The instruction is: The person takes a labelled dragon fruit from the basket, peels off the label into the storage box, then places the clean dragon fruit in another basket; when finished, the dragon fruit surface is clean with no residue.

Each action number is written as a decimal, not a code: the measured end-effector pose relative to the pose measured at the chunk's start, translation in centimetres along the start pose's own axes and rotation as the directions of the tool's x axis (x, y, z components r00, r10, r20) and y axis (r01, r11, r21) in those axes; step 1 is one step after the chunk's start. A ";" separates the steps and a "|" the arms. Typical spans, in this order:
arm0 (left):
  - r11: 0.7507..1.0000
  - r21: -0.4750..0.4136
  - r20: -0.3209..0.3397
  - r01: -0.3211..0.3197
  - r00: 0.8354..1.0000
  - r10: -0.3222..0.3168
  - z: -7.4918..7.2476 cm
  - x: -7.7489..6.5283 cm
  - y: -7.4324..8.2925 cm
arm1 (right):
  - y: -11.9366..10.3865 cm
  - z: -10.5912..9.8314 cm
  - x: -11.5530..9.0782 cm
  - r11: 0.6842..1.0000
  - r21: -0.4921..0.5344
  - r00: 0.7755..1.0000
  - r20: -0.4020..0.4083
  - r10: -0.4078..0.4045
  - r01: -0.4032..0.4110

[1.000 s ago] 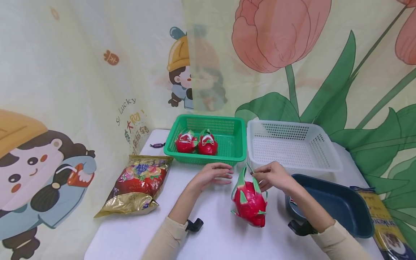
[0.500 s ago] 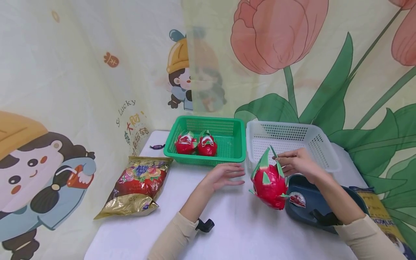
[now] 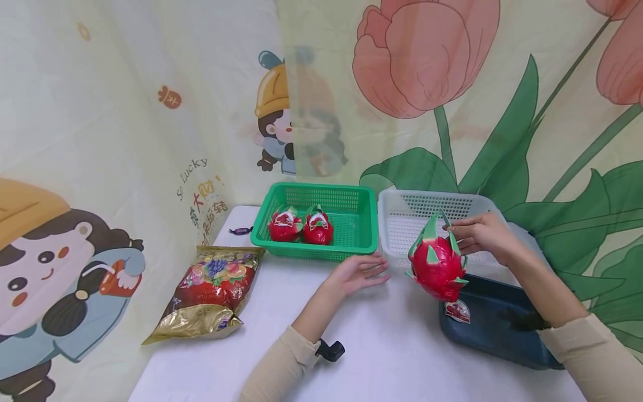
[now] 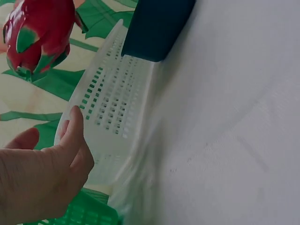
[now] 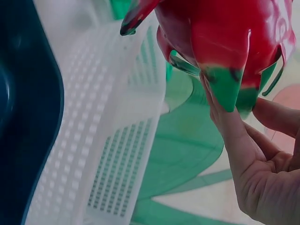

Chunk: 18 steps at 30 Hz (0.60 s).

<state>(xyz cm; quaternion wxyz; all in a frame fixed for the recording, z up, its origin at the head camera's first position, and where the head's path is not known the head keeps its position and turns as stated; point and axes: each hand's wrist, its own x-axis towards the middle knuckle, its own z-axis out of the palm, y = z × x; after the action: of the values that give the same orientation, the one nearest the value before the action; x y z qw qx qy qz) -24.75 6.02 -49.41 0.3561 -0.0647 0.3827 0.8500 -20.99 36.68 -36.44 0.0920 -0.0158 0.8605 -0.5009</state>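
Observation:
In the head view my right hand (image 3: 484,237) pinches a red dragon fruit (image 3: 438,271) by its green leaf tips and holds it up in front of the white basket (image 3: 502,262). The right wrist view shows finger and thumb at the green tips (image 5: 227,89). My left hand (image 3: 358,274) holds nothing; its fingers are relaxed near the front of the green basket (image 3: 346,254). Two more dragon fruits, one at the left (image 3: 284,226) and one beside it (image 3: 318,228), sit in the green basket with round labels on them.
Below the right forearm stands a dark blue tray (image 3: 482,329) with a loose fruit label (image 3: 457,311) at its left rim. A gold and red candy bag (image 3: 213,290) lies at the left. Behind it is a small purple wrapped candy (image 3: 241,230).
My right hand has carried the dragon fruit rightward and up, from over the table's middle to before the white basket. The left hand has shifted a little to the right.

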 end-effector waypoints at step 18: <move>0.975 -0.209 -0.104 -0.074 0.993 0.053 1.8 2.0 -1.1 | 3.3 -7.1 4.5 0.985 0.099 0.988 -0.054 0.146 -0.140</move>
<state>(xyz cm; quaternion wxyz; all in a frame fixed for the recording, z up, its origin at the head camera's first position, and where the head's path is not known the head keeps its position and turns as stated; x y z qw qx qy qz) -25.22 8.90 -49.61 0.3005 -0.1315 0.3084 0.8929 -26.44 43.94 -36.54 0.1022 0.0659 0.8369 -0.5336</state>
